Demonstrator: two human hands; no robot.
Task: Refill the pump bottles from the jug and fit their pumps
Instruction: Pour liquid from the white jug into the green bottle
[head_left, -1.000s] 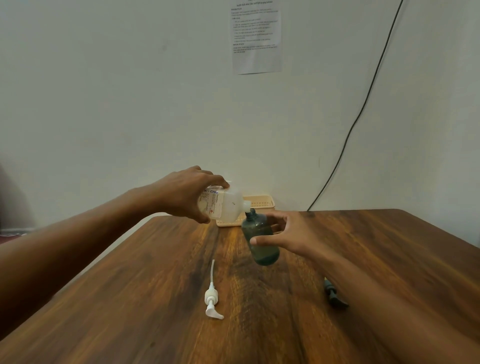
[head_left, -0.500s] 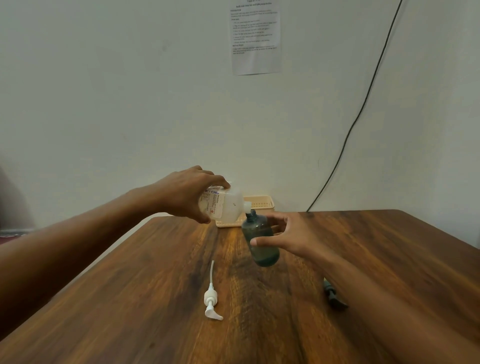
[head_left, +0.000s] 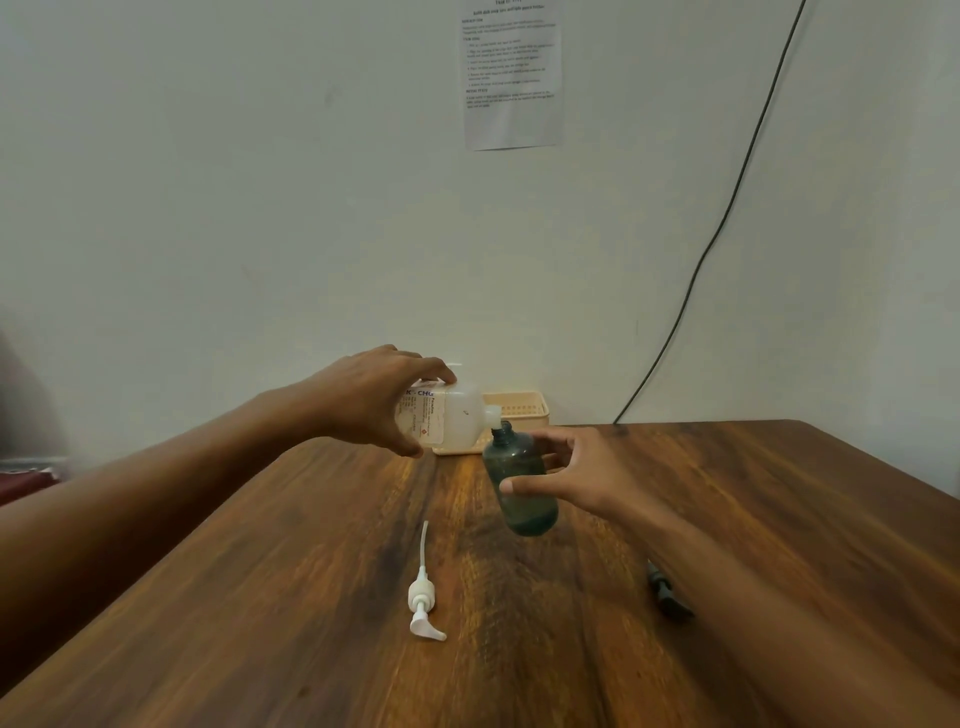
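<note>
Head view: jug (head_left: 448, 419) sideways, spout rightward

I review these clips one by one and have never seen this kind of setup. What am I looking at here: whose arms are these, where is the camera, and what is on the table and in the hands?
There is no machine here. A person wears a wide-angle camera on the head, so you look forward and down along both bare arms. The left hand holds a white labelled jug tipped on its side, its spout at the mouth of a dark green bottle. The right hand grips that bottle, which is tilted. On the wooden table lie a white pump with its tube, and a dark pump partly hidden by the right forearm. A beige basket stands by the wall, below a printed sheet and a cable.
</note>
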